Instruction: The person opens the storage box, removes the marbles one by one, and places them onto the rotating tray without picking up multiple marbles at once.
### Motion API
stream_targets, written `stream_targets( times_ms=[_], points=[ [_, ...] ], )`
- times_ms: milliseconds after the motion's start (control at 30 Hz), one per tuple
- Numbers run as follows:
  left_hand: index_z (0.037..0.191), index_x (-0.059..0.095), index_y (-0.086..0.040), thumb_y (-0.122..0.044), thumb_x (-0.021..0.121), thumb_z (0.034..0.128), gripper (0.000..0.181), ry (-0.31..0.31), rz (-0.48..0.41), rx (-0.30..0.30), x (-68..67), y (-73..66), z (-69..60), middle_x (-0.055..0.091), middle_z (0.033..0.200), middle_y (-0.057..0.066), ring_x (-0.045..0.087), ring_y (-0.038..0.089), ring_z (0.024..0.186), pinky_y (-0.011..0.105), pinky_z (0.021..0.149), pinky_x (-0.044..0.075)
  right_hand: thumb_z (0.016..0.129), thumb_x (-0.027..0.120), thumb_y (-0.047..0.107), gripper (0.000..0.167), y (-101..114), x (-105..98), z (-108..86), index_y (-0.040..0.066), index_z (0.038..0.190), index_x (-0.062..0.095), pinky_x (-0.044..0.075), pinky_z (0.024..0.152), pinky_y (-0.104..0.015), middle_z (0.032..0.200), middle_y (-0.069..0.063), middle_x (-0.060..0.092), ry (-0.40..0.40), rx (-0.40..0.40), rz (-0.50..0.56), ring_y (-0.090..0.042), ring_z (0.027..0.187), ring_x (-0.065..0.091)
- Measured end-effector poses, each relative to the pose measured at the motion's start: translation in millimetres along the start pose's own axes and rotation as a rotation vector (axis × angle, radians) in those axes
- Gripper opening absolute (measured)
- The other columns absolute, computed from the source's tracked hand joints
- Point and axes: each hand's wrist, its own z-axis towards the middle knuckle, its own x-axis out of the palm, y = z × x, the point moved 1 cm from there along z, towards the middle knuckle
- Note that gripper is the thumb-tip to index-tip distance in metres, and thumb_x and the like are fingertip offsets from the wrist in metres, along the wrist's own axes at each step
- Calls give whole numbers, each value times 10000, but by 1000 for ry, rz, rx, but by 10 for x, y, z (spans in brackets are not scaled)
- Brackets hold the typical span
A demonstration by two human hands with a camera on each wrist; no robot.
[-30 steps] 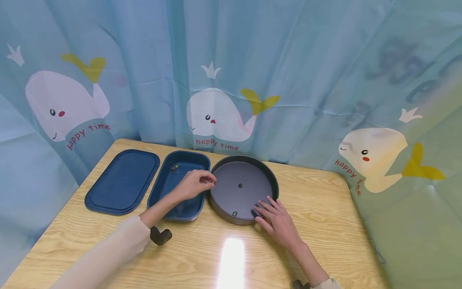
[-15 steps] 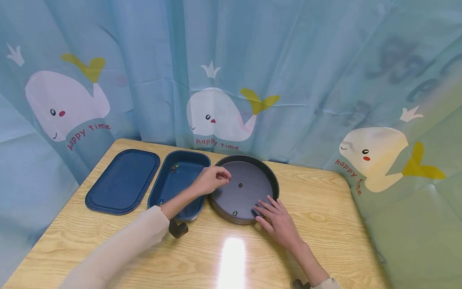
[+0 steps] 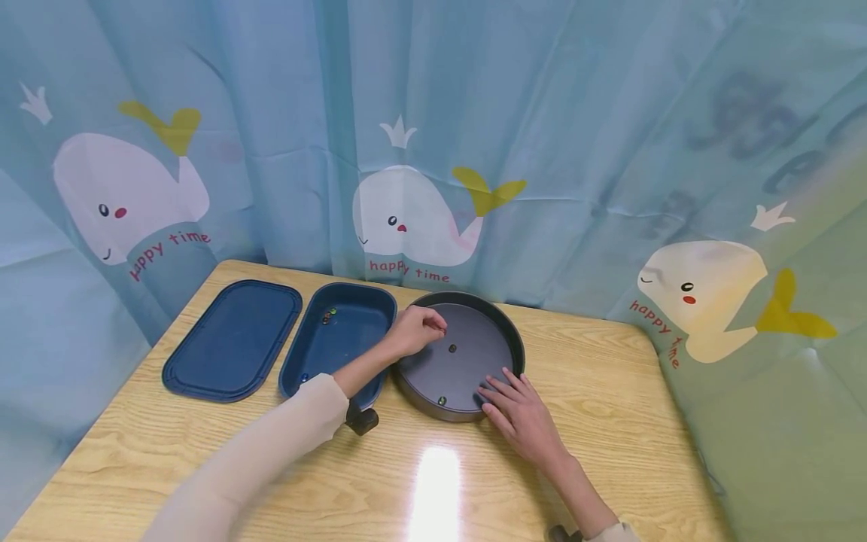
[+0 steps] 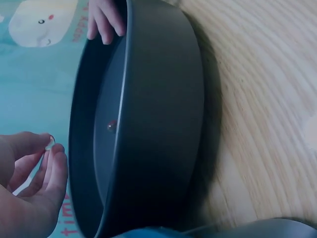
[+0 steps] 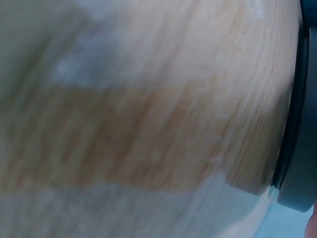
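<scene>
Above the left part of the round dark pan (image 3: 410,391), my left hand (image 3: 415,333) pinches a small clear marble (image 4: 50,143) between thumb and fingertips, as the left wrist view shows. One marble (image 3: 452,348) lies near the middle of the pan floor and another marble (image 3: 442,401) near its front wall. My right hand (image 3: 521,418) rests over the pan's front right rim, fingers spread and reaching inside. In the blue tray (image 3: 339,350) beside the pan, a few marbles (image 3: 328,317) sit together toward the back, and a blue marble (image 3: 305,378) lies toward the front left.
A flat blue lid (image 3: 233,339) lies left of the tray on the wooden table (image 3: 596,376). Behind the table hangs a blue curtain (image 3: 284,203) with whale prints. Dark devices (image 3: 362,420) are worn at both wrists.
My left hand has moved right, from the tray's right edge to over the pan, still pinching. The blue marble in the tray has come out from behind the left arm. My right hand has stayed put.
</scene>
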Motion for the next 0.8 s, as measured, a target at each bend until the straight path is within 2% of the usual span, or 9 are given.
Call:
stream_targets(
  times_ms=[500,800],
  points=[
    [920,743,-55,-85,712,920,43,6,111,-14,260,6,215,691,800,-14,628,134,743,292,707,494,995,617,327,317,-21,19,-14,146,1230,731,261,1118,-571,1345,-70,622,-4,-12,-19,-357,1366,437],
    [897,745,-30,-53,713,912,43,-10,101,-23,353,49,269,697,780,7,630,138,729,285,706,492,981,640,322,313,-13,12,-8,149,1223,735,257,1122,-573,1344,-64,623,-9,-5,-9,-338,1375,430]
  ],
)
